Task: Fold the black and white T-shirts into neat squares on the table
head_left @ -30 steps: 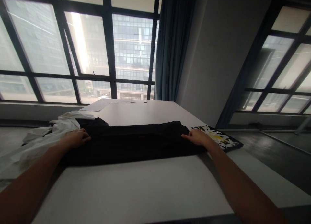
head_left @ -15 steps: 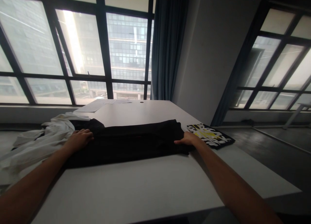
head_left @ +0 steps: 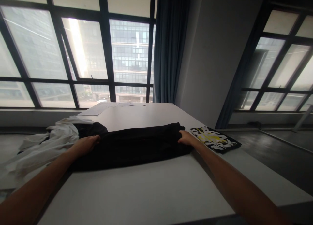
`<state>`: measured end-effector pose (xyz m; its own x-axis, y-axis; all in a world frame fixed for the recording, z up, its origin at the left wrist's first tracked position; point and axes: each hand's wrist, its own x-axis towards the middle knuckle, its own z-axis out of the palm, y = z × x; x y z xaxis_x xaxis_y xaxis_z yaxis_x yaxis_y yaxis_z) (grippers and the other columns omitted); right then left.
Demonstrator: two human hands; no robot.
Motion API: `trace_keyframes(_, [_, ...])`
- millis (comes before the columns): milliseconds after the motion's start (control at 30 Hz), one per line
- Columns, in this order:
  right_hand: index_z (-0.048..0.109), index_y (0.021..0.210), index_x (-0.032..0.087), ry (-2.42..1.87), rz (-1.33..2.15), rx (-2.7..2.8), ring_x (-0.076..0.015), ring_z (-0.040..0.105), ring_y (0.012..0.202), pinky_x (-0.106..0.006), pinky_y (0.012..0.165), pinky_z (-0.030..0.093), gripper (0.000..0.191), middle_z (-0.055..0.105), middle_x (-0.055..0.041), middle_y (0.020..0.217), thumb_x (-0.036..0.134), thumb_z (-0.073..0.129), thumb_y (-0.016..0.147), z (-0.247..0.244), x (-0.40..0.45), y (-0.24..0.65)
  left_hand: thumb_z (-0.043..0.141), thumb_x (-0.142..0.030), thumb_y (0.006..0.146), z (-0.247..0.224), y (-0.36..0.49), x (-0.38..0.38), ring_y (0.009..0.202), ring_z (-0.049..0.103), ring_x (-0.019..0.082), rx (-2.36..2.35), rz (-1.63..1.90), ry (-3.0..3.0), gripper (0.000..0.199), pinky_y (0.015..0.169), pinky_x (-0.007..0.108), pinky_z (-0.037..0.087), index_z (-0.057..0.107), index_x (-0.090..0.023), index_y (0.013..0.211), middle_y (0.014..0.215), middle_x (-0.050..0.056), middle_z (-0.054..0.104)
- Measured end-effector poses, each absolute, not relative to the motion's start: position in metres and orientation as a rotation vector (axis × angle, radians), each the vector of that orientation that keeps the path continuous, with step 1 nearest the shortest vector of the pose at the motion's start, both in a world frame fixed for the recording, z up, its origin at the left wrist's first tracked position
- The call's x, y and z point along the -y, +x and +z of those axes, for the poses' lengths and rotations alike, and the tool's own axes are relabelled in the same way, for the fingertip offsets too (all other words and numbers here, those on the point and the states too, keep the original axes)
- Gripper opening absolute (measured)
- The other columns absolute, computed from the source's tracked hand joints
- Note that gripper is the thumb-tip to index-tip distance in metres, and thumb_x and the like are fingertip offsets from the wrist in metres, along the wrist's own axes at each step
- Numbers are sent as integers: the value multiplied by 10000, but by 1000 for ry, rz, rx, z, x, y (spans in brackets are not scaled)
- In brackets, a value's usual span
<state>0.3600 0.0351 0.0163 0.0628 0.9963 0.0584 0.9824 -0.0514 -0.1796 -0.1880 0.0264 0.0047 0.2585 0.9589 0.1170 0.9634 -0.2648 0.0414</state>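
A black garment (head_left: 139, 143) lies across the white table (head_left: 137, 189) as a long folded strip; its exact kind does not show. My left hand (head_left: 86, 144) is closed on the cloth near its left end, fingertips pinched together at the upper side. At the right end, my right hand (head_left: 185, 138) grips the edge with thumb and fingers. Just left of my left hand is a heap of crumpled white cloth (head_left: 65, 130), with more black fabric (head_left: 94, 129) beside it. Right of my right hand lies a folded black piece with a white and yellow print (head_left: 212, 138).
Sheets of paper (head_left: 95, 109) lie at the far left of the table. Beyond its far edge are large windows (head_left: 129, 55), a blue curtain (head_left: 167, 55) and a grey pillar (head_left: 202, 62). The table's right edge borders a dark floor (head_left: 266, 150).
My left hand has gone from lying over the cloth to pinching it, and my right hand has closed tighter on the right end. The view has shifted slightly.
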Motion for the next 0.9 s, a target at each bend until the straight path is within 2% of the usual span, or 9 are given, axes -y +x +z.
trace_keyframes(133, [651, 1207, 121, -2198, 28, 2092, -263, 635, 1142, -264, 912, 483, 522, 690, -147, 1198, 96, 686, 687, 24, -62, 353, 344, -425, 918, 8, -182, -23, 1000, 694, 313, 1836, -126, -2477, 375, 796, 376, 510, 617, -244, 1101, 1146, 104, 716])
trace_keyframes(333, [637, 1193, 130, -2260, -87, 2064, -306, 638, 1120, -344, 868, 515, 483, 665, -174, 1211, 78, 654, 713, 37, -117, 332, 421, -434, 887, 13, -175, -19, 964, 698, 286, 1885, -171, -2534, 330, 817, 361, 506, 696, -272, 975, 1041, 61, 748])
trace_keyframes(500, [647, 1174, 142, -2229, -232, 2070, -315, 600, 1156, -383, 894, 509, 400, 651, -169, 1212, 59, 595, 786, 50, -175, 297, 387, -428, 899, 14, -169, -15, 961, 703, 290, 1918, -96, -2540, 363, 824, 384, 501, 715, -280, 944, 1042, 64, 751])
trace_keyframes(700, [587, 1233, 135, -1954, -437, 2107, -303, 493, 1240, -366, 892, 499, 415, 592, -172, 1275, 15, 472, 853, 80, -233, 237, 392, -392, 893, 19, -153, -4, 901, 716, 294, 2078, 15, -2515, 318, 777, 388, 493, 684, -282, 830, 931, 75, 755])
trace_keyframes(800, [601, 1183, 153, -1742, -439, 2115, -297, 537, 1164, -344, 854, 499, 403, 615, -158, 1221, 26, 542, 805, 97, -238, 218, 459, -414, 857, 25, -136, 20, 840, 719, 271, 2138, -30, -2662, 259, 745, 364, 507, 689, -315, 791, 876, 41, 753])
trace_keyframes(900, [609, 1148, 163, -1501, -276, 2175, -274, 588, 1070, -339, 854, 483, 381, 635, -133, 1184, 70, 599, 778, 111, -223, 215, 514, -437, 813, 40, -114, 48, 775, 721, 250, 2020, 35, -2988, 214, 642, 343, 519, 717, -370, 791, 879, -8, 758])
